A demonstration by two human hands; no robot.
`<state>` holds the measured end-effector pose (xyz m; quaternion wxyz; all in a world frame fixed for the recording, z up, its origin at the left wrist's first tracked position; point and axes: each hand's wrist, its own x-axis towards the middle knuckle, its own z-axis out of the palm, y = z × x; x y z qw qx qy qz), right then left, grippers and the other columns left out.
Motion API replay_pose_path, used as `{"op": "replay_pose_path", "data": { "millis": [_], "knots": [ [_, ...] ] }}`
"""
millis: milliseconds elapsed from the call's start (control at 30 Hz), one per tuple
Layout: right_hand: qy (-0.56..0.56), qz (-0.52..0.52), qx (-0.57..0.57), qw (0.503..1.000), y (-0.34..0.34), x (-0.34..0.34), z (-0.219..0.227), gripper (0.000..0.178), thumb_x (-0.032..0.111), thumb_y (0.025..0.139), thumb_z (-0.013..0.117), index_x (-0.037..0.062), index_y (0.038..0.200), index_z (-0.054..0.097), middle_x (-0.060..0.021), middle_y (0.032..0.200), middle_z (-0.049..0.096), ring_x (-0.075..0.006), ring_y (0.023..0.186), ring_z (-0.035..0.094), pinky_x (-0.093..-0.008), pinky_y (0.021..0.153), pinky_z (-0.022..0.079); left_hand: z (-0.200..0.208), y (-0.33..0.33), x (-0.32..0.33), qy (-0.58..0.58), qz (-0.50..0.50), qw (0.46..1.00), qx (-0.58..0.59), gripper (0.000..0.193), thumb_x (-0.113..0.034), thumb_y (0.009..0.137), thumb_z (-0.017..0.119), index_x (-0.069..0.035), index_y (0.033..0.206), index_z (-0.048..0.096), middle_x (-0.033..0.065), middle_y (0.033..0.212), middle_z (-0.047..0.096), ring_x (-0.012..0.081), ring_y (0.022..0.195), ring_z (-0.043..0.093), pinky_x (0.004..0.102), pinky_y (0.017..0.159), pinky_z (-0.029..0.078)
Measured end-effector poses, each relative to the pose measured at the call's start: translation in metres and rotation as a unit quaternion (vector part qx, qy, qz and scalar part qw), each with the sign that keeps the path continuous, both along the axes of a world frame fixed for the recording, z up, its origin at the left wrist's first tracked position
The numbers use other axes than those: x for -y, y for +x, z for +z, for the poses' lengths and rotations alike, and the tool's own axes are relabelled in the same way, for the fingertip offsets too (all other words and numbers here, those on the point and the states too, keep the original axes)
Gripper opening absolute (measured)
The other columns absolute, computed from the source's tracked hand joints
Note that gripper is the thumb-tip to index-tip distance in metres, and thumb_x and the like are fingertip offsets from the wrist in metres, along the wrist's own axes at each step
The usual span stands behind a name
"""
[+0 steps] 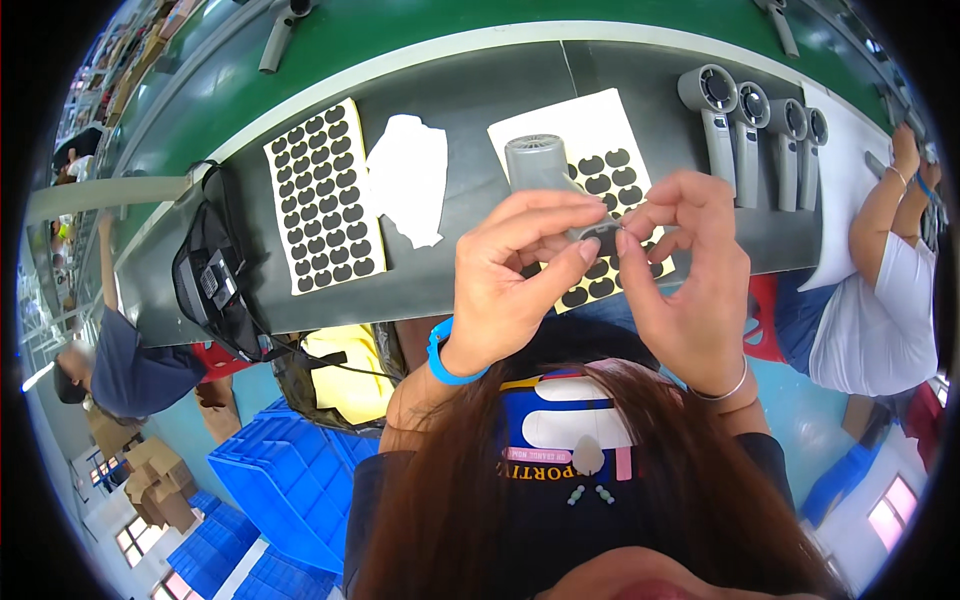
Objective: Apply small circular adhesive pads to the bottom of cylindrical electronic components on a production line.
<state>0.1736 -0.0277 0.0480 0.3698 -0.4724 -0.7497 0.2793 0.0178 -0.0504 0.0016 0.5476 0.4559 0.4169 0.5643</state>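
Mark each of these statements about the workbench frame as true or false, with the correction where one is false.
1. Both hands, left hand and right hand, hold a grey handheld fan. True.
2. Four grey fans lie in a row at the right. True.
3. The left sticker sheet is nearly bare. False: black stickers cover it.
4. The left wrist wears a red band. False: the wristband is blue.
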Motion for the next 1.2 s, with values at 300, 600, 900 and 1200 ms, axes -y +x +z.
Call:
{"op": "replay_pose_path", "data": {
  "millis": [300,600,900,1200],
  "knots": [
    [0.052,-0.006,0.188,0.981,0.003,-0.006,0.015,0.048,0.000,0.074,0.068,0.0031,0.118,0.050,-0.0099,0.106,0.060,-0.0179,0.083,0.063,-0.0323,0.070,0.048,-0.005,-0.003,0.002,0.001,0.005,1.000,0.018,0.026,0.008,0.082,0.061,0.002,0.107,0.065,0.0121,0.112,0.059,0.0106,0.085,0.062,0.0220,0.074,0.054],
    [-0.075,0.176,0.025,0.981,-0.029,-0.033,-0.050,0.048,-0.002,0.077,0.061,0.0066,0.123,0.049,-0.0131,0.124,0.053,-0.0320,0.093,0.062,-0.0368,0.082,0.049,-0.007,-0.028,-0.005,0.034,0.042,0.997,0.050,0.027,0.005,0.083,0.061,0.003,0.110,0.061,0.0120,0.113,0.060,0.0058,0.075,0.058,0.0217,0.070,0.053],
    [0.005,0.189,0.116,0.975,-0.044,-0.052,-0.045,0.037,0.001,0.079,0.058,0.0029,0.115,0.049,-0.0126,0.115,0.054,-0.0349,0.086,0.061,-0.0405,0.061,0.053,0.001,-0.037,-0.025,0.082,0.063,0.992,-0.069,0.016,0.004,0.080,0.065,0.002,0.095,0.060,0.0136,0.101,0.062,0.0153,0.093,0.058,0.0259,0.074,0.051],
    [0.156,0.215,0.174,0.948,-0.043,-0.174,-0.017,0.043,-0.009,0.075,0.052,0.0055,0.115,0.053,-0.0140,0.125,0.051,-0.0355,0.101,0.059,-0.0385,0.080,0.051,0.014,-0.041,-0.117,0.054,0.113,0.992,0.029,0.017,-0.013,0.094,0.053,0.003,0.098,0.058,0.0118,0.098,0.066,0.0095,0.071,0.057,0.0210,0.052,0.044]
  ]
}}
